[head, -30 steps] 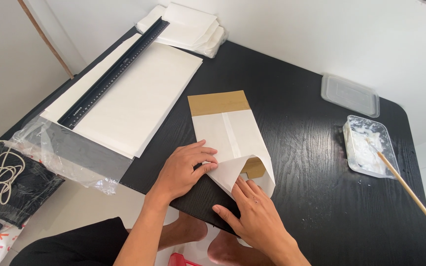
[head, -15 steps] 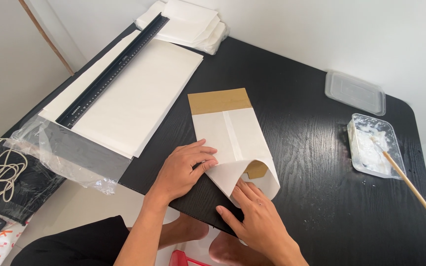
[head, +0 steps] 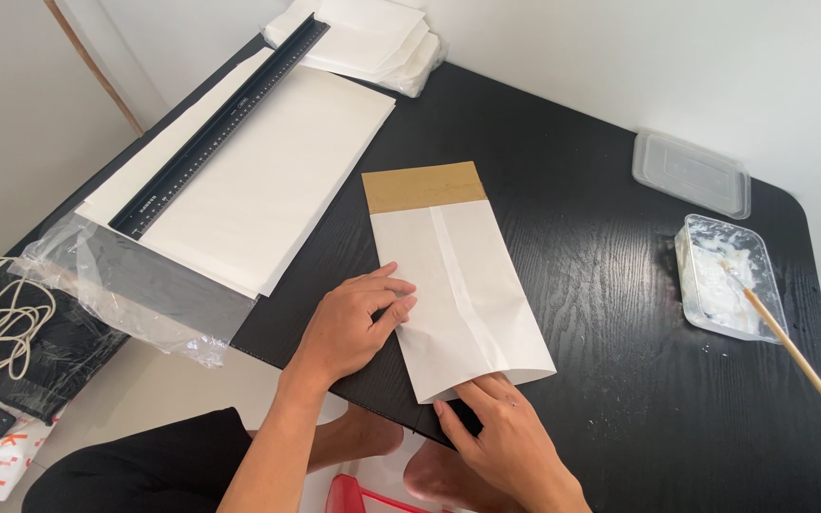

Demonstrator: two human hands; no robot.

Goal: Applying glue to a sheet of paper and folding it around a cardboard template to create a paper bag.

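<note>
Two hands flatten a folded white paper bag on the black table.

The left hand [head: 358, 323] lies open and flat on the white paper bag [head: 463, 285], pinning it near the table's [head: 582, 218] near edge. The right hand [head: 501, 427] presses its fingertips on the bag's near fold, grasping nothing, so the crease stays. A glue tray [head: 724, 275] with a stick [head: 800, 361] waits at the right.

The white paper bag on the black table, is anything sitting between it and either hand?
Nothing visible does. The left hand lies flat on the white paper bag's left edge, and the right hand's fingertips press its near bottom edge.
</note>
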